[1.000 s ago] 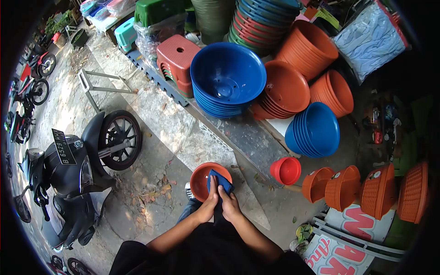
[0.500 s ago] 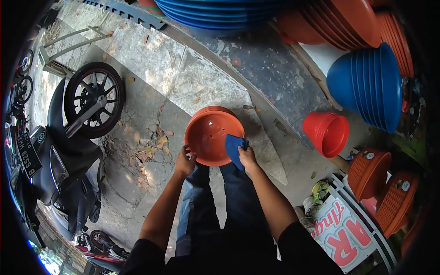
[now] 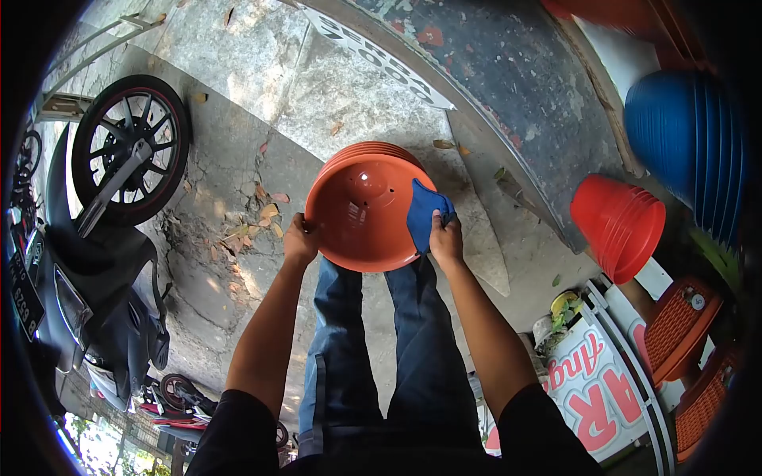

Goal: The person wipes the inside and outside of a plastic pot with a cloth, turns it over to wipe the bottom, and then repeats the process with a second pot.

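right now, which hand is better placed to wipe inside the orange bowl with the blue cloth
Right, I'd judge: the right hand holds the blue cloth at the rim of the orange bowl; the left hand grips the opposite side and could steady it.

The bowls (image 3: 349,206) sit stacked between the left hand (image 3: 298,240) and the right hand (image 3: 447,239), before the legs (image 3: 369,341). The cloth (image 3: 424,218) lies over the top bowl's right rim, under the right hand. Left stands a motorbike (image 3: 95,274), with leaves (image 3: 252,230) on the ground between. The desk (image 3: 492,71) is ahead, to the right; pots (image 3: 607,222) are right of the bowls, tubs (image 3: 675,139) beyond them, baskets (image 3: 681,324) behind the pots, right of the sign (image 3: 599,397).
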Available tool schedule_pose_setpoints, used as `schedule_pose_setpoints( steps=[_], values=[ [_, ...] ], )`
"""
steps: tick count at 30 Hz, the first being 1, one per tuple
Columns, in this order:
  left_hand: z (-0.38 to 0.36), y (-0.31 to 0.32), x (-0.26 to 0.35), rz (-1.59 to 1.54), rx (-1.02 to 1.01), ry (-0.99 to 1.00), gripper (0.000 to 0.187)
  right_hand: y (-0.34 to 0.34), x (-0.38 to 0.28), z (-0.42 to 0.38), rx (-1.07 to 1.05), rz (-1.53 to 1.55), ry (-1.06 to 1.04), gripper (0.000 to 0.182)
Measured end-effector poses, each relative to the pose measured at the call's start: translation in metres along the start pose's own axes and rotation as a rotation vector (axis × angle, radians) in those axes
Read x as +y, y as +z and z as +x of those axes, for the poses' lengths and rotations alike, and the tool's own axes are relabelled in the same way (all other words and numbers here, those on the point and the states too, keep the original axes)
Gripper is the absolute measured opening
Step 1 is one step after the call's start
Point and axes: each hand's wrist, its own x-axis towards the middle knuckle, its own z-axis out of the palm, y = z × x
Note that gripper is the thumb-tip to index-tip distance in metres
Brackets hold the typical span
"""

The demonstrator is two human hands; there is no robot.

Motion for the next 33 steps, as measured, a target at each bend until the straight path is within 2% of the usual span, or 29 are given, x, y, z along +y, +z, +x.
schedule_pose_setpoints(
  steps=[2,5,8,14,17,26,30,33],
  values=[
    [0.003,0.002,-0.005,0.066,0.029,0.133,0.036,-0.004,-0.006,0.002,-0.121,-0.155,0.066,0.045],
    [0.004,-0.004,-0.005,0.106,-0.007,0.153,0.032,-0.003,0.005,0.008,-0.212,-0.156,0.079,0.049],
    [0.013,0.003,-0.021,0.101,-0.015,0.191,0.032,-0.001,0.016,0.008,-0.216,-0.138,0.092,0.053],
    [0.009,-0.012,0.002,0.192,-0.11,0.117,0.033,0.001,0.032,0.014,-0.282,-0.046,0.01,0.057],
    [0.017,-0.009,-0.006,0.19,-0.122,0.152,0.035,-0.004,0.028,0.011,-0.326,-0.004,0.024,0.055],
    [0.026,-0.011,-0.013,0.168,-0.163,0.326,0.036,-0.011,0.026,0.001,-0.283,0.024,0.059,0.055],
    [0.016,-0.027,0.005,0.14,-0.216,0.325,0.034,-0.011,0.026,-0.004,-0.281,-0.028,0.027,0.055],
    [0.002,-0.031,0.018,0.115,-0.189,0.38,0.036,-0.014,0.013,-0.01,-0.239,-0.1,0.098,0.053]
  ],
)
